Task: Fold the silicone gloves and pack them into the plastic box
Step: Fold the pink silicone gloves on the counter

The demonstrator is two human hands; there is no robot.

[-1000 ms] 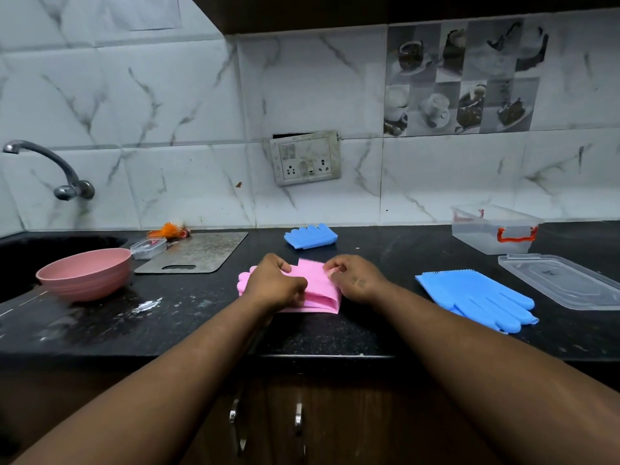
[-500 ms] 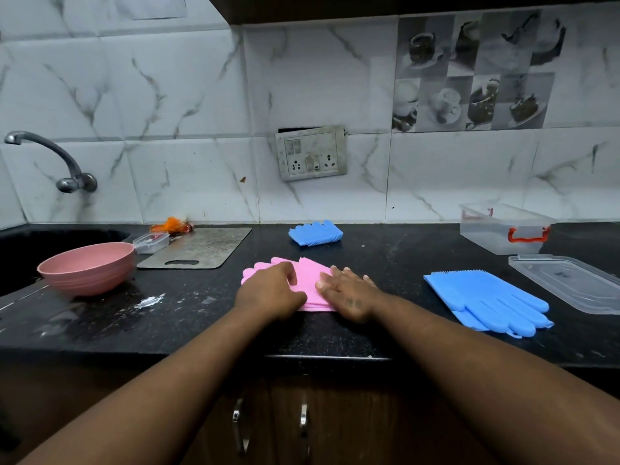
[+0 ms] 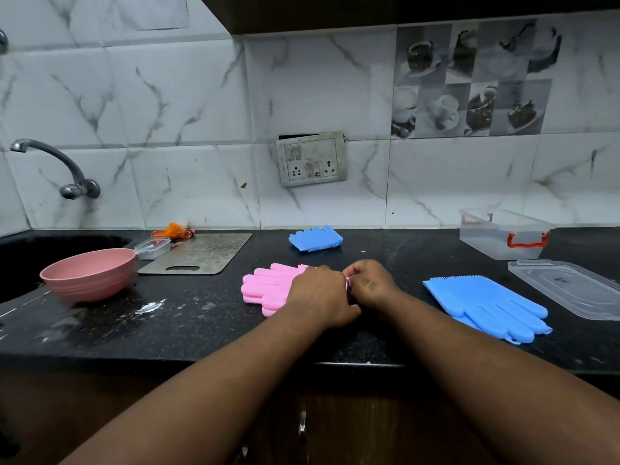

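Pink silicone gloves (image 3: pixel 268 286) lie on the black counter (image 3: pixel 201 323) with their fingers pointing left. My left hand (image 3: pixel 320 297) covers their cuff end, fingers curled on the pink silicone. My right hand (image 3: pixel 370 283) sits close beside it and pinches the pink edge at its fingertips. A flat pair of blue gloves (image 3: pixel 486 303) lies to the right. A folded blue glove (image 3: pixel 315 238) rests near the back wall. The clear plastic box (image 3: pixel 503 234) with a red handle stands open at the back right, its lid (image 3: pixel 570 288) in front of it.
A pink bowl (image 3: pixel 89 273) sits at the left by the dark sink (image 3: pixel 43 250). A metal cutting board (image 3: pixel 201 253) and a small clear container (image 3: pixel 152 248) lie behind it. A tap (image 3: pixel 50 166) and a wall socket panel (image 3: pixel 310 159) are on the tiled wall.
The pink gloves, folded a second ago, now lie with their fingers spread out to the left. Both hands have drawn together over the cuff end, the right going from flat pressing to pinching.
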